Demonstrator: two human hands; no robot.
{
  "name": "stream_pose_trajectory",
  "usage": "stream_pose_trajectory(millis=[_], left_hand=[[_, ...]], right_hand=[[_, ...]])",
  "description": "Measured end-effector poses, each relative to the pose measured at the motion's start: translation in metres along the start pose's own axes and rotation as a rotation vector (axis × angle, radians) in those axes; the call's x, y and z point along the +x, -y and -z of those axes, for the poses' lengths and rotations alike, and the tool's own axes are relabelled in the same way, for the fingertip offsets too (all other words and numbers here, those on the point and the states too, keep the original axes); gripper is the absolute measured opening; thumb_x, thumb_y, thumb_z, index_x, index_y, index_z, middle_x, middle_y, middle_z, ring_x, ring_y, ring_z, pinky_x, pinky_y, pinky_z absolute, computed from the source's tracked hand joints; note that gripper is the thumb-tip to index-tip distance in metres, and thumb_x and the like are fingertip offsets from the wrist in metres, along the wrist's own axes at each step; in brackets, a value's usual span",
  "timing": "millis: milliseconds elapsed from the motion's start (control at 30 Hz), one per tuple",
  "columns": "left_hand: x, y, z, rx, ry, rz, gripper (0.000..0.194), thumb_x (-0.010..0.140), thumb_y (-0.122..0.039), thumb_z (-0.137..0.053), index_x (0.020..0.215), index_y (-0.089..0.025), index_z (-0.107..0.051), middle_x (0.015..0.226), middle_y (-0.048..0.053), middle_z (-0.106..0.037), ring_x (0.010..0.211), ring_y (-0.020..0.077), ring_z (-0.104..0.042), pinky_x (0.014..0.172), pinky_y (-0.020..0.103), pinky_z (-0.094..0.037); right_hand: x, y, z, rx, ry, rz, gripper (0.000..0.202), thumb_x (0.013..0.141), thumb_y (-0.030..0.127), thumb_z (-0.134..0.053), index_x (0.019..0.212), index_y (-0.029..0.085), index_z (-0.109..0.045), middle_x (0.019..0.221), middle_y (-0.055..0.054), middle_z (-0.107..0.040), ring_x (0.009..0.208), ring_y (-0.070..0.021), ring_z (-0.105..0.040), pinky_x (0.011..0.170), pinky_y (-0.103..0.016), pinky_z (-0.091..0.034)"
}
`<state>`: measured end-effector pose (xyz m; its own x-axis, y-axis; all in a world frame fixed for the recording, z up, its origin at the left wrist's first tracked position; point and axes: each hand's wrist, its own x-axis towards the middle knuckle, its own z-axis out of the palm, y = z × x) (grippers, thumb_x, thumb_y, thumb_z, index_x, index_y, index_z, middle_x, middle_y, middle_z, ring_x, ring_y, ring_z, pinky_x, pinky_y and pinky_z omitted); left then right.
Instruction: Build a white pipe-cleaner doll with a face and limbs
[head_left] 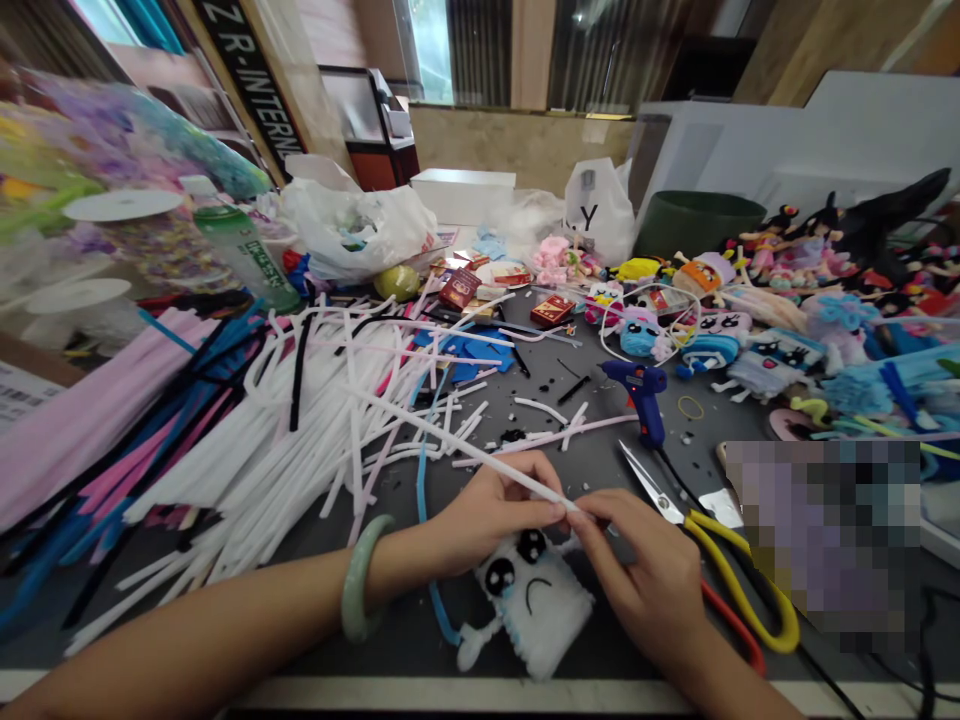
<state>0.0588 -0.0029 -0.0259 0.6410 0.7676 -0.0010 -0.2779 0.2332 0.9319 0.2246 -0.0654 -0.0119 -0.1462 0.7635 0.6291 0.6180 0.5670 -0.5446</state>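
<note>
Between both hands runs a long white pipe cleaner, slanting up to the left. My left hand, with a green bangle at its wrist, pinches it near its lower right end. My right hand pinches the same end, fingertips almost touching the left thumb. Just below the hands lies a fluffy white doll with big black eyes and a frowning mouth; its top is partly hidden by my fingers. A blue pipe cleaner curves down beside the doll's small arm.
Yellow- and red-handled scissors lie right of my right hand. Beyond them stands a blue glue gun with its cord. Heaps of white pipe cleaners cover the left side. Finished fuzzy dolls crowd the right. A green bottle stands back left.
</note>
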Motion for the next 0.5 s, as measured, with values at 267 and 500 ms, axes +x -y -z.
stream_pose_trajectory(millis=[267,500], left_hand=[[-0.0009,-0.0014,-0.0003,-0.020,-0.011,0.025,0.020,0.074,-0.024,-0.076,0.075,-0.011,-0.061,0.069,0.001,-0.061,0.065,0.0094,-0.056,0.062,0.020,-0.042],[-0.0003,0.0003,-0.0016,-0.060,-0.028,0.062,0.022,0.073,-0.024,-0.077,0.076,-0.012,-0.059,0.070,0.003,-0.064,0.064,0.0118,-0.061,0.063,0.022,-0.046]], right_hand=[[-0.0002,0.0015,-0.0001,-0.015,-0.043,0.006,0.010,0.084,0.009,-0.060,0.090,0.017,-0.063,0.078,-0.003,-0.068,0.069,-0.0115,-0.064,0.065,-0.022,-0.053],[-0.0013,-0.0005,-0.0006,-0.024,-0.054,-0.012,0.018,0.082,0.006,-0.058,0.095,0.018,-0.061,0.082,-0.003,-0.068,0.072,-0.0117,-0.064,0.066,-0.022,-0.054]])
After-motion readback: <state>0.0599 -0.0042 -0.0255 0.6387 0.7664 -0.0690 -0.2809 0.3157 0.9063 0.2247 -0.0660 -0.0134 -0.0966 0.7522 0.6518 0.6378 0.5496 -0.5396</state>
